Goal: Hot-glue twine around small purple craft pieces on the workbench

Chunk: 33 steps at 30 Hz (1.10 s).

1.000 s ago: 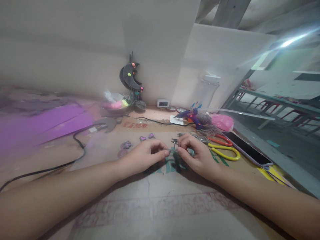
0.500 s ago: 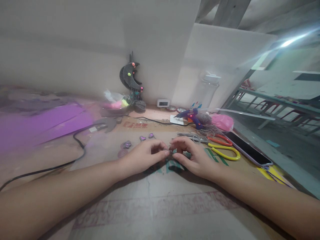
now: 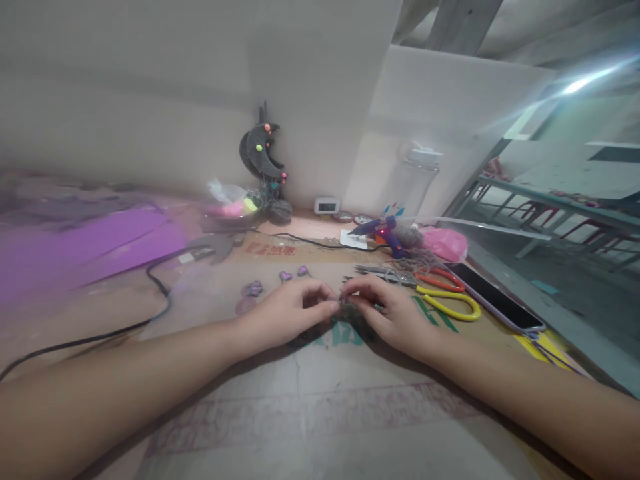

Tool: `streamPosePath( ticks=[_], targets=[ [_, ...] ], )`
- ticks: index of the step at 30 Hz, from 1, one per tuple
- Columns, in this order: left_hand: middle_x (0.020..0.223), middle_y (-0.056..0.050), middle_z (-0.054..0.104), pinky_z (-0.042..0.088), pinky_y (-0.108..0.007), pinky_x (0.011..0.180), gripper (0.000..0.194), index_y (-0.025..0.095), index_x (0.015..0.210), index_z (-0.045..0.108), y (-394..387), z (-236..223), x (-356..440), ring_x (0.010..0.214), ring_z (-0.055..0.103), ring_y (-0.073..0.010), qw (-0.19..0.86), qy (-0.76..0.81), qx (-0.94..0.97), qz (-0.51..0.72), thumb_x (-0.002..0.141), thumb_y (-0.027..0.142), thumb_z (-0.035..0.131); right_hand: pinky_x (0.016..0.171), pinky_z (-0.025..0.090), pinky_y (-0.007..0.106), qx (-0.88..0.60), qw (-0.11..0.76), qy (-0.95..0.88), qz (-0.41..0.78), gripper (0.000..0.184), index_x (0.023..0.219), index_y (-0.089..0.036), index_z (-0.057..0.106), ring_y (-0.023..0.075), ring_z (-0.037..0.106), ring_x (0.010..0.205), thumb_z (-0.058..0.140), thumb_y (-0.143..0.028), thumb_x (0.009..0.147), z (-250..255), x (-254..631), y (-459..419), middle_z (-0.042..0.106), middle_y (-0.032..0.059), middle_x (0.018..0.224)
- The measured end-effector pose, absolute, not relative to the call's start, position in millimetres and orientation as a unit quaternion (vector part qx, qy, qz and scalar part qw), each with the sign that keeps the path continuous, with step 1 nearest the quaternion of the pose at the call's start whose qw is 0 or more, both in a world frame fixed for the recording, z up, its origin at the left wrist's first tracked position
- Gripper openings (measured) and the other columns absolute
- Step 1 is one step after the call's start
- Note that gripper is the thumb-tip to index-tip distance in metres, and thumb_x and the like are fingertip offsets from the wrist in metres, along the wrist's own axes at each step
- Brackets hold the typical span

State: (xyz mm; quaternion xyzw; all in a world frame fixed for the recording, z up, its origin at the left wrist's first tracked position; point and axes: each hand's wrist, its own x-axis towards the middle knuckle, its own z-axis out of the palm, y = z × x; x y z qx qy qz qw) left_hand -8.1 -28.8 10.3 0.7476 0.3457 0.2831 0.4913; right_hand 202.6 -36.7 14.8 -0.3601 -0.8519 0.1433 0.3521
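Observation:
My left hand (image 3: 295, 308) and my right hand (image 3: 385, 310) meet fingertip to fingertip above the cardboard. Thumb and fingers of each are pinched around a small dark piece (image 3: 343, 302), mostly covered by the fingertips, so its kind does not show. Just beyond my left hand lie two small purple heart-shaped pieces, one heart (image 3: 285, 277) and another heart (image 3: 303, 271). A grey-purple clustered piece (image 3: 254, 289) rests to their left, near a round pinkish disc (image 3: 245, 305). Pliers with red handles (image 3: 440, 280) and a tool with yellow handles (image 3: 453, 307) lie beyond my right hand.
A blue glue gun (image 3: 383, 230) with a lit red light stands at the back, its black cable (image 3: 160, 287) crossing leftward. A phone (image 3: 495, 297) lies at right. Behind are a clear bottle (image 3: 417, 180), a small digital clock (image 3: 327, 206) and a dark crescent-moon stand (image 3: 257, 153).
My right thumb and fingers have shifted slightly and drawn closer together around the small piece. My left hand stays almost where it was, and the things on the table have not moved.

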Motion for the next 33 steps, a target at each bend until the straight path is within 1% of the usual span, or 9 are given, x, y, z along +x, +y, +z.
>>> streamPosePath(
  ticks=[3,4,5,8,10,18,27,30,33],
  targets=[
    [0.071,0.001,0.061,0.042,-0.023,0.062,0.020,0.018,0.084,0.059,-28.6,10.9,-8.0,0.067,0.056,-0.0128,0.485,0.347,0.752,0.283,0.088,0.036,0.052,0.055,0.047,0.022,-0.371,0.352,-0.834,0.208,0.020,0.099,-0.020,0.055,0.0090,0.057,0.057,0.044,-0.008,0.088,13.5,203.8,-36.9,0.063,0.0008,0.082],
    [0.072,0.001,0.061,0.042,-0.023,0.062,0.020,0.018,0.084,0.059,-28.6,11.1,-7.9,0.067,0.057,-0.0128,0.485,0.346,0.752,0.283,0.088,0.036,0.051,0.054,0.047,0.021,-0.369,0.352,-0.832,0.220,0.021,0.099,-0.020,0.054,0.0085,0.056,0.055,0.043,-0.007,0.088,13.6,204.1,-36.9,0.062,0.0003,0.081],
    [0.072,0.001,0.061,0.042,-0.023,0.062,0.020,0.018,0.084,0.059,-28.6,11.4,-7.9,0.067,0.057,-0.0128,0.486,0.345,0.751,0.283,0.088,0.036,0.051,0.056,0.047,0.022,-0.362,0.351,-0.835,0.219,0.021,0.099,-0.020,0.054,0.0090,0.057,0.057,0.043,-0.007,0.088,14.0,204.4,-36.9,0.062,0.0003,0.080],
    [0.072,0.001,0.062,0.042,-0.023,0.062,0.020,0.018,0.087,0.059,-29.2,12.2,-7.9,0.067,0.057,-0.0129,0.492,0.346,0.748,0.280,0.089,0.037,0.051,0.067,0.049,0.025,-0.329,0.351,-0.862,0.161,0.016,0.095,-0.019,0.056,0.0131,0.060,0.074,0.048,-0.009,0.087,17.1,204.3,-36.8,0.062,0.0025,0.084],
    [0.072,0.001,0.061,0.042,-0.023,0.061,0.021,0.018,0.087,0.059,-29.6,12.5,-8.1,0.067,0.057,-0.0129,0.494,0.346,0.747,0.280,0.088,0.038,0.051,0.071,0.048,0.025,-0.317,0.348,-0.873,0.130,0.012,0.093,-0.019,0.058,0.0142,0.059,0.078,0.051,-0.011,0.087,19.1,203.6,-37.0,0.062,0.0032,0.084],
    [0.073,0.000,0.062,0.043,-0.024,0.061,0.023,0.018,0.085,0.060,-29.7,10.8,-8.4,0.068,0.057,-0.0137,0.483,0.347,0.752,0.282,0.088,0.039,0.051,0.072,0.048,0.024,-0.341,0.331,-0.872,0.119,0.011,0.092,-0.018,0.061,0.0133,0.061,0.077,0.051,-0.016,0.090,20.4,201.6,-36.3,0.067,0.0027,0.084],
    [0.073,-0.001,0.064,0.044,-0.025,0.062,0.024,0.018,0.085,0.060,-31.1,14.6,-7.0,0.068,0.058,-0.0143,0.487,0.353,0.748,0.279,0.087,0.040,0.051,0.069,0.048,0.026,-0.363,0.324,-0.860,0.153,0.014,0.090,-0.019,0.057,0.0146,0.059,0.075,0.043,-0.019,0.094,20.0,202.1,-37.4,0.063,0.0030,0.082],
    [0.072,0.000,0.063,0.044,-0.024,0.062,0.021,0.018,0.084,0.059,-31.2,15.2,-6.9,0.067,0.058,-0.0134,0.486,0.353,0.748,0.282,0.087,0.038,0.052,0.071,0.048,0.028,-0.363,0.342,-0.854,0.149,0.012,0.098,-0.020,0.055,0.0147,0.058,0.077,0.046,-0.016,0.092,17.3,202.9,-36.1,0.061,0.0037,0.088],
    [0.071,0.001,0.062,0.043,-0.023,0.062,0.019,0.018,0.085,0.059,-31.2,15.2,-7.1,0.067,0.057,-0.0128,0.488,0.351,0.748,0.282,0.087,0.036,0.053,0.077,0.047,0.031,-0.353,0.380,-0.846,0.123,0.019,0.102,-0.021,0.054,0.0168,0.057,0.085,0.048,-0.011,0.089,13.7,204.9,-32.5,0.059,0.0051,0.096]
  ],
)
